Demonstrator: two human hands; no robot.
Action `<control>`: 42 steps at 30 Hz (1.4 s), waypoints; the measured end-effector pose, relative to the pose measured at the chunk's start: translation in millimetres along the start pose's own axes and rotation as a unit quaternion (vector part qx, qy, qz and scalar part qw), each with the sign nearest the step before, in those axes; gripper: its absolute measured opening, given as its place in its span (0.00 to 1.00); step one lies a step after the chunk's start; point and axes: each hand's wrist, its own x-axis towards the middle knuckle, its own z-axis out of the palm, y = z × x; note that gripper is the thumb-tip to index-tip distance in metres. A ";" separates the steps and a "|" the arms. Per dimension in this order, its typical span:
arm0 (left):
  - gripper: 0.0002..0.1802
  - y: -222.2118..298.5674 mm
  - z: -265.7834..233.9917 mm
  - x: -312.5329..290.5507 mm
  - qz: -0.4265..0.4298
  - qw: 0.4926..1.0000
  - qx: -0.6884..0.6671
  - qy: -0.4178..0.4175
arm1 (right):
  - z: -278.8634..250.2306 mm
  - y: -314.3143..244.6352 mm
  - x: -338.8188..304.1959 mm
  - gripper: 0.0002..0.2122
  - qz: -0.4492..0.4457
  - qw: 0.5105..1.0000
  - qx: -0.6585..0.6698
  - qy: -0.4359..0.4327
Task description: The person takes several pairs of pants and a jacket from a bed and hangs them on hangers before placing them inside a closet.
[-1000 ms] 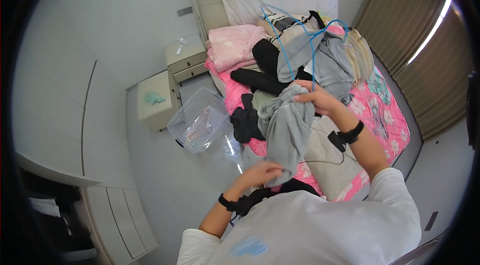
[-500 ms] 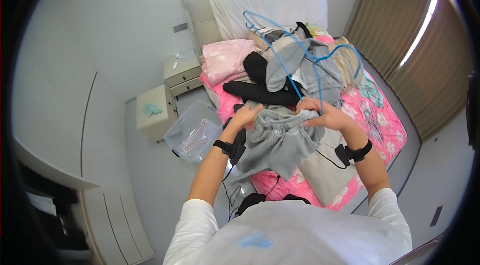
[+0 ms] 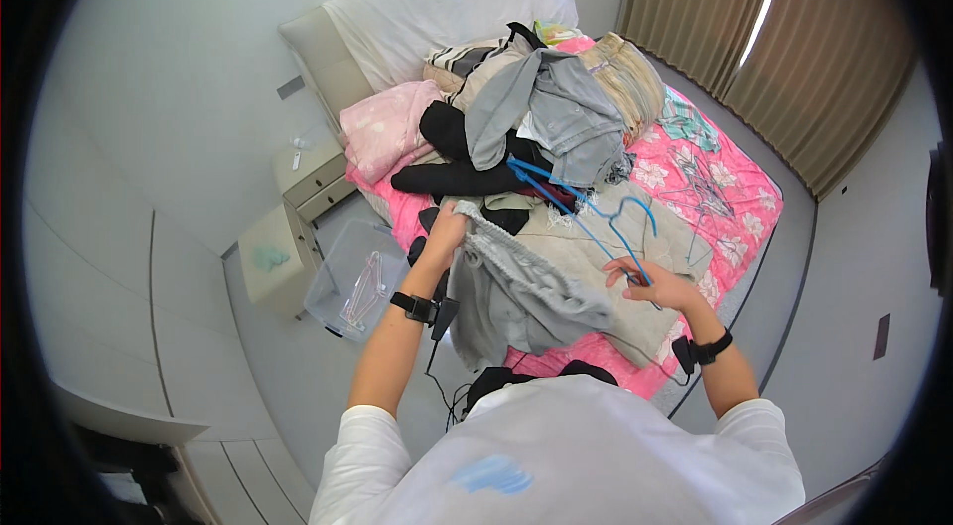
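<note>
Grey garment [image 3: 531,292], held above the bed [image 3: 752,202]: waistband now gripped by the left hand [image 3: 447,230], released by the right [image 3: 657,285]; blue hanger [image 3: 615,217] retained there, so both are held separately.

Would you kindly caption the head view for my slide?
Left hand gripping gray elastic-waisted garment, right hand holding blue hanger, over clothes-strewn bed.

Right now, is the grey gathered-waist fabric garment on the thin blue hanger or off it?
Off: the left hand holds the grey garment, while the right hand holds the blue hanger outside it.
</note>
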 end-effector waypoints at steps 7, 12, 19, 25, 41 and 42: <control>0.20 69.3 -0.8 -35.2 0.091 0.921 0.372 0.067 | 22.0 -17.6 -62.6 0.28 0.037 0.985 0.154 -0.068; 0.20 67.0 -11.4 -61.4 0.206 0.839 0.504 0.012 | 51.0 -21.2 -47.9 0.27 0.010 0.990 0.125 -0.063; 0.19 74.0 -40.8 -139.8 0.230 0.782 0.573 0.088 | 94.5 -20.7 -41.7 0.25 -0.045 0.990 0.121 -0.053; 0.15 78.1 -58.1 -251.8 0.247 0.764 0.569 0.178 | 121.2 -32.3 -73.8 0.27 -0.074 0.970 0.184 -0.142; 0.15 64.6 -173.5 -535.2 0.074 0.721 0.596 0.345 | 260.5 -117.9 -89.0 0.26 -0.105 0.912 0.183 -0.352; 0.15 63.3 -180.8 -552.4 0.058 0.720 0.586 0.368 | 273.7 -130.5 -84.1 0.26 -0.101 0.906 0.188 -0.364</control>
